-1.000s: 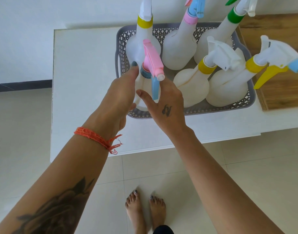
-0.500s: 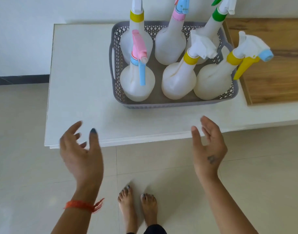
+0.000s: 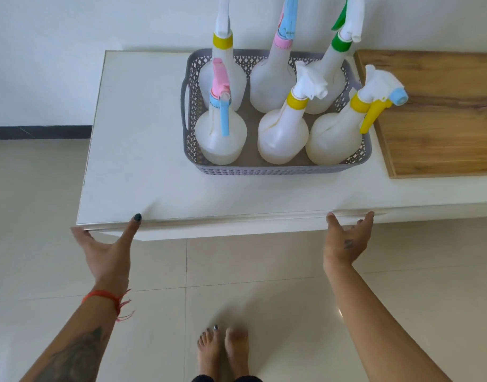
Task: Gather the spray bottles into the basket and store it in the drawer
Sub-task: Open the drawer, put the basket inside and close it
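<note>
While both hands sit at the near edge of the white counter (image 3: 143,150), the grey basket (image 3: 278,170) stands well beyond them, up and between the two. Six spray bottles (image 3: 221,139) stand upright inside it. Left hand (image 3: 107,250) is spread wide, thumb on the edge; right hand (image 3: 345,244) is open too, holding nothing.
</note>
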{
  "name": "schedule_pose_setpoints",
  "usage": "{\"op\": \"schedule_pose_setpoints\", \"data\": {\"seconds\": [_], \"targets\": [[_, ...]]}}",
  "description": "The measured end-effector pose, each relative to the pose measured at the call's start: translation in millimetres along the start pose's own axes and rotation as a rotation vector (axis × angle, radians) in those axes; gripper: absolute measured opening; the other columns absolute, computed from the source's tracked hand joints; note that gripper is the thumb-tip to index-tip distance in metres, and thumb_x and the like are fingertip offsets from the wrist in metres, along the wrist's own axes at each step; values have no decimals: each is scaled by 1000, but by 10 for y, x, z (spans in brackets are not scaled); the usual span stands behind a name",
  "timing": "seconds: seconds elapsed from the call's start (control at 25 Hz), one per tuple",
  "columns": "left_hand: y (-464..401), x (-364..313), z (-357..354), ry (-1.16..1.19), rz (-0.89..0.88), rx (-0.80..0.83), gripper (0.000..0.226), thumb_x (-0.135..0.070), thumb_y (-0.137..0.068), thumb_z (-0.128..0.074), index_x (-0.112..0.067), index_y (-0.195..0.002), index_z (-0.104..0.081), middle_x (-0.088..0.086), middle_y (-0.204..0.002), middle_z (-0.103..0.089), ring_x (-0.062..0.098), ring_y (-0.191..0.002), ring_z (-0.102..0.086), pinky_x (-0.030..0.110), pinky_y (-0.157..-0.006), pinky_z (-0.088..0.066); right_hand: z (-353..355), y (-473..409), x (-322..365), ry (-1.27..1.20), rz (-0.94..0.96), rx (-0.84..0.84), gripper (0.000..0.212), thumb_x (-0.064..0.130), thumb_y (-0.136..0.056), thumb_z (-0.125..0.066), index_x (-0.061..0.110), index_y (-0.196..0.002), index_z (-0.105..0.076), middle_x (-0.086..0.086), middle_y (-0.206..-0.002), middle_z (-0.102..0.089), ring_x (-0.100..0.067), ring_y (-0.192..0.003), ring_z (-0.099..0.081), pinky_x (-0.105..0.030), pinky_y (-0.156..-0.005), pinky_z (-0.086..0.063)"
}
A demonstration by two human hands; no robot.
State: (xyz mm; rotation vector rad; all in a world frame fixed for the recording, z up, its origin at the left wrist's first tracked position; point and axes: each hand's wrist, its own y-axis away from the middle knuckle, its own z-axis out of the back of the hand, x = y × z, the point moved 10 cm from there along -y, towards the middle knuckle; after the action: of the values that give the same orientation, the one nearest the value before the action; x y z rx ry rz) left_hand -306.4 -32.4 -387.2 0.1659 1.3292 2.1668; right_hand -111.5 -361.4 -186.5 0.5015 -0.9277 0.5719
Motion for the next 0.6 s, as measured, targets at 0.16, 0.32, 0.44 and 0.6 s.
{"op": "schedule_pose_setpoints", "data": {"seconds": [0.16,0.32,0.44,0.6], "targets": [[-34,-218,1654,575,-150,-352,58,-11,-93,-55,3,-141,-26,20,-154,-23,30,-143,-22,29,-119,-14,187,-387,-128,-22,-72,-80,83,13,-80,-67,10,-147,-18,-8,-155,-25,-19,-142,-24,-33,-116,-20],[535,-179,2912,938,-248,-718,107,-54,-58,-82,-21,-144,-28,-2,-151,-32,10,-140,-29,30,-114,-29,229,-607,-184,10,-46,-71,77,14,-76,-68,10,-144,-30,-12,-145,-42,-21,-133,-39,-35,-110,-32],[444,-194,2704,973,-257,-703,115,-58,-55,-81,-21,-147,-23,-3,-153,-28,8,-140,-29,29,-113,-29,229,-619,-219,-9,-40,-84,69,14,-76,-68,11,-138,-40,-12,-136,-50,-21,-127,-46,-31,-101,-39],[408,-162,2784,941,-236,-736,119,-60,-55,-80,-20,-148,-18,0,-156,-24,9,-141,-27,28,-112,-29,256,-622,-277,-24,-66,-89,70,15,-77,-68,12,-139,-38,-13,-137,-48,-21,-126,-46,-23,-92,-35]]}}
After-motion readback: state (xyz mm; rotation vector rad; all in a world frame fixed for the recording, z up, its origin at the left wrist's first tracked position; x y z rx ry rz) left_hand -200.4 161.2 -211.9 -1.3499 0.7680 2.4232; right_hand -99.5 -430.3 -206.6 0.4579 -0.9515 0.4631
